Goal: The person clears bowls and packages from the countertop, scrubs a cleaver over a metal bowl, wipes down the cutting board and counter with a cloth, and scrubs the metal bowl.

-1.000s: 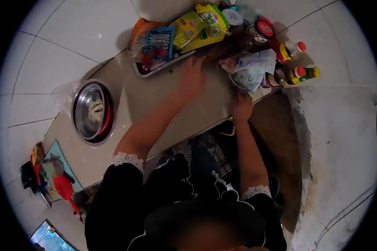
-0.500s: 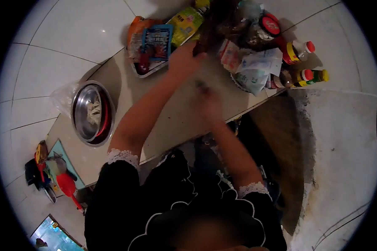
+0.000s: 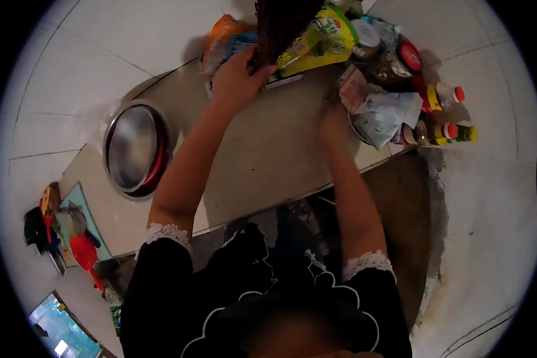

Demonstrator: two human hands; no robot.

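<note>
One dark brown tapering bundle (image 3: pixel 285 27), clamped in the left hand (image 3: pixel 236 82), could topple the bright yellow plastic packet (image 3: pixel 339 39) beside it if swung. Whether the right hand (image 3: pixel 335 122) grips anything, blur hides.

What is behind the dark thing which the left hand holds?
At its edges, parts of a blue packet and a yellow packet show; whatever the dark thing covers is hidden.

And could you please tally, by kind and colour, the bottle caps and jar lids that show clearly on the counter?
Red bottle caps: 2
Yellow bottle cap: 1
Red jar lid: 1
Pale jar lid: 1
Total: 5
</note>
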